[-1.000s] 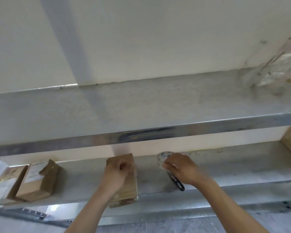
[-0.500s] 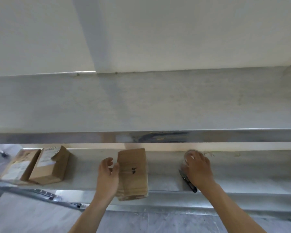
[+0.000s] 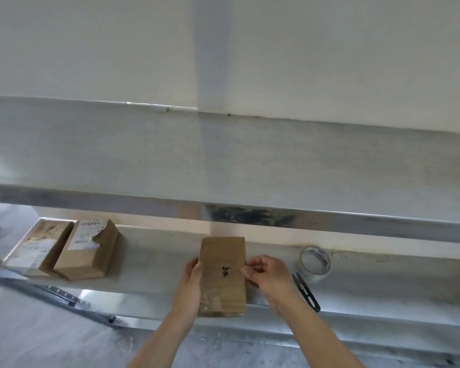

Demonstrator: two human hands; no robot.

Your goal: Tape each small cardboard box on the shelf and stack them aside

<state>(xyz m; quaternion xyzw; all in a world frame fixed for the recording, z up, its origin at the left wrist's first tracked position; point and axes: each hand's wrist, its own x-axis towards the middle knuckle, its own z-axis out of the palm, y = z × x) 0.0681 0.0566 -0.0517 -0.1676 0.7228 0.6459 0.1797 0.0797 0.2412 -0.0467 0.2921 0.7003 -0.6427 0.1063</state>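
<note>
A small brown cardboard box (image 3: 222,274) with a black mark on top lies on the lower metal shelf (image 3: 154,258), its near end at the shelf's front edge. My left hand (image 3: 190,282) holds its left side. My right hand (image 3: 267,277) has curled fingers at the box's right edge, the thumb and forefinger pinched together there. A roll of clear tape (image 3: 315,262) stands on the shelf just right of that hand, with black thread snips (image 3: 306,291) lying in front of it. Two more boxes (image 3: 88,251) with labels sit side by side at the shelf's left end.
An upper metal shelf (image 3: 223,166) overhangs the work area, its front lip just above the boxes. A pale wall rises behind. The lower shelf's left end (image 3: 16,251) drops off beside the outer box. Grey floor shows below.
My right hand let go of the tape roll and came left to the box's right edge. My left hand stayed on the box's left side. The camera view shifted.
</note>
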